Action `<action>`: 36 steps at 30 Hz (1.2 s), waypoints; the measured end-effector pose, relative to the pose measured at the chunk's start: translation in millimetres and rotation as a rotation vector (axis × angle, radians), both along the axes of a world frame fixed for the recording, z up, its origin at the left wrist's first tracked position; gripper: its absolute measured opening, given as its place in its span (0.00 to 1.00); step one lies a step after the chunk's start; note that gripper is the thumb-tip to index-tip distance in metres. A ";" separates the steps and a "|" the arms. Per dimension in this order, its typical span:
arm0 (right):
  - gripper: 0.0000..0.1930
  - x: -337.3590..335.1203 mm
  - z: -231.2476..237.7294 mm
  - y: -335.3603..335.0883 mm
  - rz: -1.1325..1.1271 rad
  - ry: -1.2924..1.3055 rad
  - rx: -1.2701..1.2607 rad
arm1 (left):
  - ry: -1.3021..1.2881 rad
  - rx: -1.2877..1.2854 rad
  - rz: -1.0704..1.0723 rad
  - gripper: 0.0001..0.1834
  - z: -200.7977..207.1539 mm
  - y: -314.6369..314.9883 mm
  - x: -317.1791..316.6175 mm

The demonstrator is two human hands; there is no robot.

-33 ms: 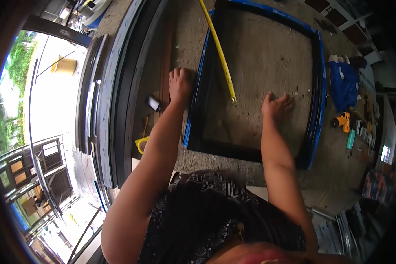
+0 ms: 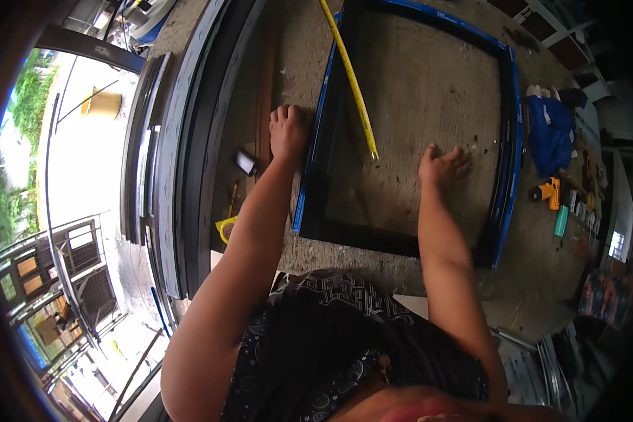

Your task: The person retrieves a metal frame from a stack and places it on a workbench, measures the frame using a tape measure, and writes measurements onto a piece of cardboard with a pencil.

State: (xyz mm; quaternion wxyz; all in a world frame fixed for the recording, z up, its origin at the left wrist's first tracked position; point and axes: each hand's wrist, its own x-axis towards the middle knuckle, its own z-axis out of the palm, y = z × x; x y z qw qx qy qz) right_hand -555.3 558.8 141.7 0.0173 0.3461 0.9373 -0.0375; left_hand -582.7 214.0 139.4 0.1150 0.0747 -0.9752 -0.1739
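A rectangular black frame with blue film on its outer edges [image 2: 515, 133] lies flat on the worktable. Just outside its left side rests my left hand [image 2: 287, 133], palm down and holding nothing, next to a reddish-brown strip [image 2: 264, 116]. Within the frame's opening, my right hand [image 2: 446, 167] leans on the table surface, thumb and fingers apart. An extended yellow measuring tape blade [image 2: 355, 88] slants across the frame's upper left, and its end hook lies inside the opening. Neither hand touches the blade.
Long dark profiles [image 2: 200, 141] lie along the left. Near my left forearm are a small dark device with a bright face [image 2: 245, 162], a pencil [image 2: 233, 199] and a yellow tape case [image 2: 226, 228]. To the right sit a blue cloth [image 2: 550, 133], an orange drill [image 2: 547, 193] and a teal object [image 2: 561, 221].
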 end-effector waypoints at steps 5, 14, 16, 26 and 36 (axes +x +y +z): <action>0.40 -1.6 -4.0 0.9 0.015 0.049 -0.003 | 0.058 0.001 -0.007 0.12 -2.7 1.2 3.0; 0.40 -2.3 -9.5 3.8 0.018 0.064 0.008 | -0.011 -0.005 0.018 0.12 -2.4 1.3 1.1; 0.39 -2.3 -11.8 4.1 0.014 0.115 0.008 | 0.011 -0.006 0.012 0.12 -4.6 0.8 1.5; 0.40 -1.8 1.5 0.1 -0.001 0.074 -0.011 | 0.047 -0.034 0.009 0.11 -7.4 0.5 -0.3; 0.40 -1.1 1.6 0.8 0.015 0.083 -0.002 | 0.040 -0.048 0.013 0.11 -4.7 2.3 0.7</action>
